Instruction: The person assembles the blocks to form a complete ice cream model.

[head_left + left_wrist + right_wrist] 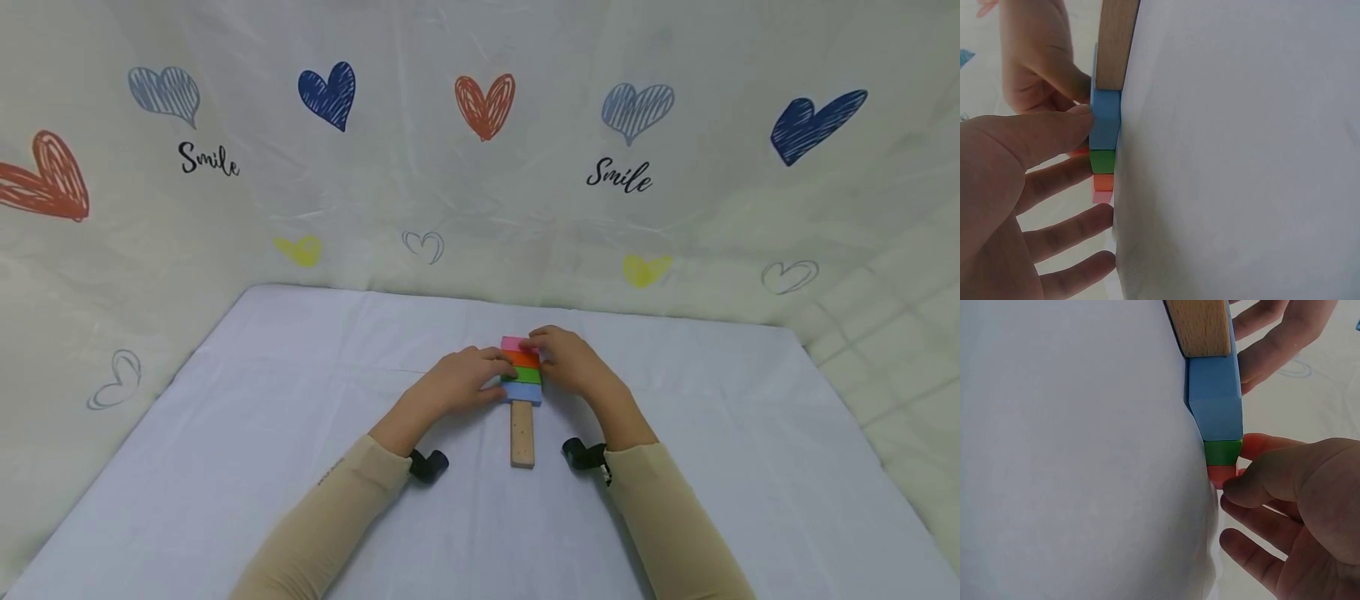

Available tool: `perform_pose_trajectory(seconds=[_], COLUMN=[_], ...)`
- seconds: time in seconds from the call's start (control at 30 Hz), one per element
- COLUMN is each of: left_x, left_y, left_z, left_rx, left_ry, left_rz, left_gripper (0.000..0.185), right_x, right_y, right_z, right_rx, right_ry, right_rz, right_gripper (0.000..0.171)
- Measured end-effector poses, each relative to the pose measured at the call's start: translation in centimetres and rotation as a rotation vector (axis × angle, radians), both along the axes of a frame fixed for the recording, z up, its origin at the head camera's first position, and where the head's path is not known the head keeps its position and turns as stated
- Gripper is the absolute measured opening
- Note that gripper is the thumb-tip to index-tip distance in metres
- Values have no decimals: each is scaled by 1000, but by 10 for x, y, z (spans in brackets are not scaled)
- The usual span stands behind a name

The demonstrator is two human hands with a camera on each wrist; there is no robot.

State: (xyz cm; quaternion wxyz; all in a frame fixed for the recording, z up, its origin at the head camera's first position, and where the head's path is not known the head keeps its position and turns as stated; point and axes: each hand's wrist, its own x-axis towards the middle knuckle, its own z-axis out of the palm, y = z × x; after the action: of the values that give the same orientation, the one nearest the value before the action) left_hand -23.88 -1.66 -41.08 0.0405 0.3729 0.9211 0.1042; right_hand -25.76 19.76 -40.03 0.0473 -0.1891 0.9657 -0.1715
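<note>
My left hand (pixel 457 382) and my right hand (pixel 566 360) meet at the middle of the frame, either side of a wooden ice lolly (pixel 521 379) lying flat on the white-covered worktop (pixel 225 467). It is a row of coloured blocks, pink at the far end, then orange, green and blue, with a plain wooden stick (pixel 522 433) pointing back toward me. My left fingers are fairly straight, the thumb pressed against the blue block's (pixel 1105 122) side. My right fingers are curled, pinching the far blocks near the orange one (pixel 1221 474). I'd say I am squaring up the blocks, squeezing them into line. The next move calls for even pressure from both sides so that no block slips out. Behind hangs a cloth (pixel 480 150) printed with hearts.
</note>
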Motion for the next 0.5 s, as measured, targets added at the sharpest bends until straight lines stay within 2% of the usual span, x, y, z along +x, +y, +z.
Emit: perform_pose_trajectory(seconds=[0.5], left_x=[1], left_y=[0], left_z=[0], left_rx=[-7], left_ry=[12], left_rz=[-7], left_gripper=[38], right_x=[1], right_y=[3], right_z=[-1], right_rx=[-5], right_ry=[14], right_rz=[18], right_gripper=[42])
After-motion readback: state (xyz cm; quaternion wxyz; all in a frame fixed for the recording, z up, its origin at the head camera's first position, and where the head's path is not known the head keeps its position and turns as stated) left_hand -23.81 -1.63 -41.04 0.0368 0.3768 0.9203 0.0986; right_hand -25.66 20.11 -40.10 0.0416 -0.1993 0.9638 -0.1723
